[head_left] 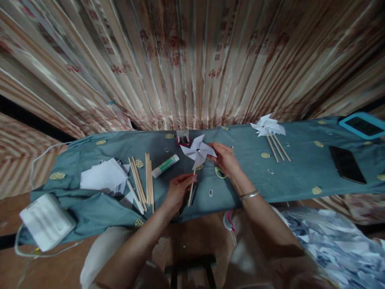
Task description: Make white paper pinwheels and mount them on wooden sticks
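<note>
A white paper pinwheel (199, 151) on a thin wooden stick stands upright over the middle of the table, a dark pin head at its centre. My left hand (179, 190) is closed around the stick below the blades. At the pinwheel's right side, my right hand (225, 158) pinches a blade edge between thumb and fingers, partly hidden behind the paper. Just behind the pinwheel sits a small red box (183, 139) of dark pins. A glue stick (165, 165) lies to its left. Yellow-handled scissors (220, 172) are partly covered by my right hand.
Wooden sticks (149, 178) and white paper sheets (104, 175) lie left; a white box-like device (47, 222) with a cable sits at the near-left corner. Finished pinwheels (267, 126), a black phone (347, 163) and a blue-framed tablet (363, 125) lie right. Below right is a bag of paper pieces (337, 245).
</note>
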A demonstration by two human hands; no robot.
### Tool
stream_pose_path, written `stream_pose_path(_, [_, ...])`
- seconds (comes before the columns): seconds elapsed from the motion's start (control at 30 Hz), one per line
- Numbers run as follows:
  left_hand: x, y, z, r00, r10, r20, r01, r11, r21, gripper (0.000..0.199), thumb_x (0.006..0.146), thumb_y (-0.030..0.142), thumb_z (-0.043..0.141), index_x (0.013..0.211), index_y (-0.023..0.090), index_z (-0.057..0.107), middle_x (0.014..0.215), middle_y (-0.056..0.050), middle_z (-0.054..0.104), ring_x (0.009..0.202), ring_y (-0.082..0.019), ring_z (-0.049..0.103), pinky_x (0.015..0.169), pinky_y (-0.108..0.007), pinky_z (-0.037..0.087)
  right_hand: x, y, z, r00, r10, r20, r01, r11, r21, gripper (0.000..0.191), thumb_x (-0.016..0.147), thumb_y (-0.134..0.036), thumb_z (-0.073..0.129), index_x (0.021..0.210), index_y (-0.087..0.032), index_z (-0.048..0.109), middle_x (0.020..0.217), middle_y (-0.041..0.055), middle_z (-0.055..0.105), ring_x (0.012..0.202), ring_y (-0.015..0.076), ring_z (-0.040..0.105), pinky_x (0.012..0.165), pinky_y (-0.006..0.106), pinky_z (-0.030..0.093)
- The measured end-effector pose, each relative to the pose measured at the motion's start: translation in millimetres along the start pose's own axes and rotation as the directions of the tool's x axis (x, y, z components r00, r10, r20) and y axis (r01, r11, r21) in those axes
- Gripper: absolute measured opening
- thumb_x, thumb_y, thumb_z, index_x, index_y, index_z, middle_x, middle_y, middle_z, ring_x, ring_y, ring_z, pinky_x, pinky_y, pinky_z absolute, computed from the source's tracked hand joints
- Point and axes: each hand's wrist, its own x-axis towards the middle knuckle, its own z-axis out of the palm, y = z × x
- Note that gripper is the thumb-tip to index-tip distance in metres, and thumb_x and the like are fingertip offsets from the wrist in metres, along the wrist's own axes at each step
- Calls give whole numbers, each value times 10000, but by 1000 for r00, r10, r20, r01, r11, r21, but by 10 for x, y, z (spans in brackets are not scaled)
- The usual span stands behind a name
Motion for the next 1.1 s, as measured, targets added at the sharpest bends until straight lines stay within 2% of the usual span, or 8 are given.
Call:
stream_pose_path(0.17, [46, -12, -62, 999, 13, -29, -12, 999, 34, 478, 395, 472, 948, 693, 138, 779, 622, -18, 666, 506, -46, 415, 487, -207, 258, -44, -4, 52, 1000, -6, 20, 6, 1000, -24, 431, 460, -550, 919, 683, -226, 743, 696, -31, 726, 655, 115, 629, 651, 236, 559])
stream_pose_path(0.33, [107, -19, -66, 1000, 22, -18, -21, 998, 54, 463, 412, 467, 945, 691, 139, 776, 615, -19, 656, 513, -52, 426, 489, -208, 272, -84, 12, 72, 998, 5, 64, 0, 997, -77, 435, 464, -553, 913, 656, -211, 724, 591, -50, 667, 521, 76, 544, 524, 199, 475])
stream_pose_path(0.53, [141, -36, -69, 999, 39, -15, -38, 997, 67, 451, 441, 458, 933, 715, 135, 780, 631, -33, 670, 522, -60, 431, 501, -218, 282, -122, 33, 97, 993, 79, 92, -74, 996, -49, 437, 457, -515, 938, 674, -203, 720, 643, -38, 701, 572, 76, 612, 572, 183, 507])
stream_pose_path(0.77, [126, -9, -46, 999, 38, -13, -37, 997, 66, 444, 426, 469, 934, 682, 143, 775, 614, -21, 659, 515, -58, 420, 497, -219, 270, -140, 18, 94, 979, 180, 95, -178, 984, -29, 488, 414, -528, 950, 699, -192, 739, 648, -18, 719, 565, 78, 647, 534, 153, 529])
stream_pose_path(1.1, [118, -5, -39, 999, 42, -9, -42, 996, 73, 418, 455, 454, 924, 690, 142, 777, 625, -25, 665, 524, -67, 424, 514, -232, 286, -124, 57, 96, 976, 176, 129, -176, 984, -15, 390, 481, -371, 958, 760, -184, 762, 748, -7, 754, 579, 73, 649, 590, 171, 557])
